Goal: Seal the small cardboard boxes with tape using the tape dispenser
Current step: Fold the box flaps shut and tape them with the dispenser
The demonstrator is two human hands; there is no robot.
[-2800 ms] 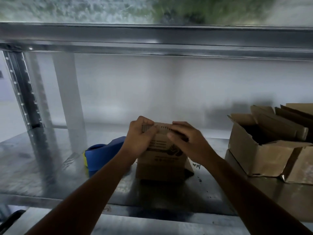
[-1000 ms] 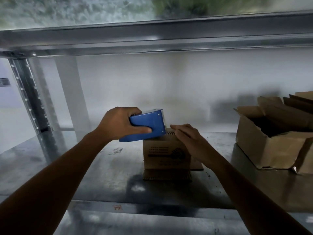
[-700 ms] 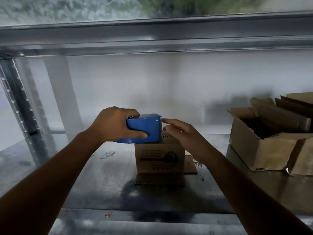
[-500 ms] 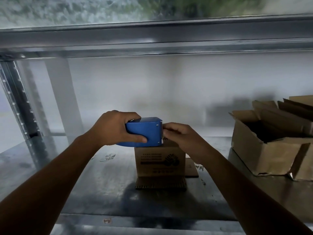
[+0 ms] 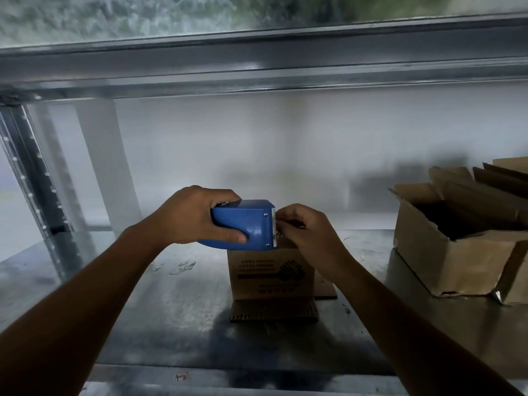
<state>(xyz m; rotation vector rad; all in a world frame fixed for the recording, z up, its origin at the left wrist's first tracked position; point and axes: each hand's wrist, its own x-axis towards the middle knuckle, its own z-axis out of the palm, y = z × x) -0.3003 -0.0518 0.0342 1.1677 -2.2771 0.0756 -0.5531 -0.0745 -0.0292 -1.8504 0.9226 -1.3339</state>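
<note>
**Currently: Dispenser Held at the Box Top**

We grip the blue plastic tape dispenser (image 5: 245,224) in the left hand (image 5: 185,217), fingers wrapped over its top and thumb along its near side. The dispenser sits at the top of the small brown printed cardboard box (image 5: 268,275), which stands on the grey metal shelf (image 5: 171,324). The right hand (image 5: 308,232) curls its fingers against the dispenser's toothed edge; we cannot tell whether they pinch tape. A large open cardboard box (image 5: 457,261) stands well apart at the right.

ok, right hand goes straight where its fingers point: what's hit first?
The toothed cutter edge of the blue tape dispenser, gripped by the left hand; the right hand looks nearly on it, depth unclear.
</note>
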